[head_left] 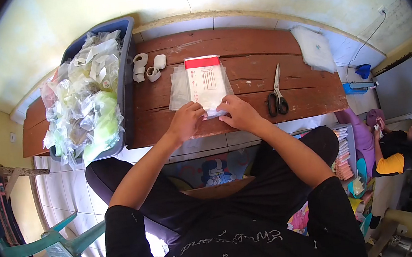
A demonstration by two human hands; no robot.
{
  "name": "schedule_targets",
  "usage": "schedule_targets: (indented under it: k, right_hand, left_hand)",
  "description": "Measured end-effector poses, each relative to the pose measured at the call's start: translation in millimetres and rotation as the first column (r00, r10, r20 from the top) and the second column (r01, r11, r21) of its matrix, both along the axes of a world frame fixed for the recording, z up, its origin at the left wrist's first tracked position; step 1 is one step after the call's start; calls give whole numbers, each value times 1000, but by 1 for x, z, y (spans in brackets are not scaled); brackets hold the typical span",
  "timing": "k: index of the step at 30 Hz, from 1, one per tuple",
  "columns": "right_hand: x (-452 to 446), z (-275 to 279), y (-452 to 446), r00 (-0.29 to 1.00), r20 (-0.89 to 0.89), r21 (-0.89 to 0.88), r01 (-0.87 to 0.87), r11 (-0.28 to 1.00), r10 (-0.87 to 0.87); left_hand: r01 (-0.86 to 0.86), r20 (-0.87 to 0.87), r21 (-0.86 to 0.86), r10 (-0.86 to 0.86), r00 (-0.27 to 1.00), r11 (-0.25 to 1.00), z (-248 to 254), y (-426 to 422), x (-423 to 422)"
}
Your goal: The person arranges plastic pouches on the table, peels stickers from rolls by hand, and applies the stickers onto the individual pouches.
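Observation:
A flat white packet with a red band (204,80) lies on the brown wooden table (252,47), over some clear plastic sheets or bags (177,88). My left hand (188,120) is closed at the packet's near left corner, fingers curled on the clear plastic edge. At the near right corner, my right hand (240,113) pinches the same plastic edge between thumb and fingers. Black-handled scissors (276,95) rest to the right of my right hand, blades pointing away. Beyond my left hand are several white tape rolls (153,73).
A dark grey bin (126,51) heaped with clear plastic packets (85,91) stands at the left. A stack of clear plastic bags (312,48) lies at the far right of the table. Another person (391,150) sits at the right. A green chair (67,251) is at lower left.

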State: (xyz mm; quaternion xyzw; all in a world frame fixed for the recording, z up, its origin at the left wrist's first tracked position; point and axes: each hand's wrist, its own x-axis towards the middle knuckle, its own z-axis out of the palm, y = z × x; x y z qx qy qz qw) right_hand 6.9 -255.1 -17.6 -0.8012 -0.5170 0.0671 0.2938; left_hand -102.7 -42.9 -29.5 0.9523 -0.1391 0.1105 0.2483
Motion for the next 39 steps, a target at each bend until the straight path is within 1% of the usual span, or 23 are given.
schedule_targets:
  k: [1, 2, 3, 5, 6, 8, 10, 12, 14, 16, 17, 18, 20, 21, 23, 24, 26, 28, 29, 33, 36, 38, 39]
  right_hand:
    - [1, -2, -2, 998, 66, 12, -20, 1000, 19]
    - [3, -5, -2, 998, 68, 11, -13, 1000, 12]
    - [5, -6, -2, 997, 78, 1, -10, 1000, 10]
    - [5, -10, -2, 996, 88, -9, -6, 1000, 7]
    - [3, -8, 2, 996, 84, 21, 1, 1000, -3]
    - [-3, -3, 6, 997, 78, 48, 14, 999, -18]
    - [-11, 1, 12, 988, 100, 169, 97, 981, -115]
    - [-8, -2, 13, 991, 75, 178, 98, 979, -113]
    - [-4, -3, 14, 992, 53, 188, 99, 977, -111]
    - [-1, 3, 16, 992, 44, 276, 101, 956, -117]
    - [1, 7, 18, 993, 45, 278, 96, 956, -113]
    - [3, 9, 20, 991, 75, 307, 86, 948, -114]
    - [4, 9, 21, 988, 100, 337, 73, 939, -113]
    - [4, 7, 21, 989, 128, 304, 30, 952, -72]
    - [4, 3, 23, 988, 154, 269, -17, 963, -26]
    - [2, 1, 24, 984, 176, 246, -57, 968, 13]
    - [-1, -4, 23, 980, 194, 220, -95, 971, 52]
    - [-5, -2, 21, 978, 170, 125, -147, 981, 125]
    - [-6, -2, 21, 978, 166, 123, -146, 982, 125]
    - [-9, -2, 20, 987, 127, 84, -113, 990, 102]
    - [-8, 1, 19, 983, 143, 50, -127, 991, 118]
    - [-9, 3, 18, 980, 158, 30, -129, 991, 123]
    - [-11, 4, 18, 985, 149, -24, -90, 996, 93]
  left_hand:
    - [2, 10, -73, -2, 1000, 997, -1, 0, 0]
    - [9, 21, -144, -6, 1000, 989, -2, 0, 1]
    - [16, 20, -147, -14, 1000, 989, -4, -1, 2]
    - [-73, 21, -304, 83, 996, 950, -7, -1, 1]
    - [-71, 18, -303, 81, 997, 950, -5, -2, 1]
    - [-126, 39, -345, 148, 988, 930, -1, -5, 1]
    - [-131, 66, -361, 165, 984, 923, 1, -8, 1]
    - [-141, 95, -373, 189, 977, 917, 4, -10, 1]
    - [-91, 230, -341, 177, 957, 936, 7, -10, 2]
    - [-88, 256, -331, 179, 950, 940, 14, -9, 3]
    - [-81, 286, -320, 178, 942, 944, 16, -7, 4]
    - [-85, 286, -318, 181, 941, 944, 17, -5, 6]
    - [-57, 170, -328, 118, 978, 943, 19, 1, 9]
    - [-61, 169, -326, 121, 978, 944, 19, 1, 9]
    - [-261, -171, -369, 211, 963, 892, 19, -1, 7]
    - [-265, -172, -368, 215, 961, 891, 16, 1, 7]
    - [-117, -33, -95, 114, 993, 989, 7, 2, 6]
    - [-93, -42, -74, 90, 995, 993, 12, -1, 7]
    - [-71, -52, -51, 68, 996, 996, 13, -2, 7]
    - [-116, -102, -98, 106, 989, 988, 2, -4, 10]
    - [-134, -93, -130, 123, 988, 982, 2, -5, 10]
    - [-185, -31, -228, 183, 983, 956, 2, -7, 10]
    - [-184, -32, -227, 182, 983, 956, 4, -8, 10]
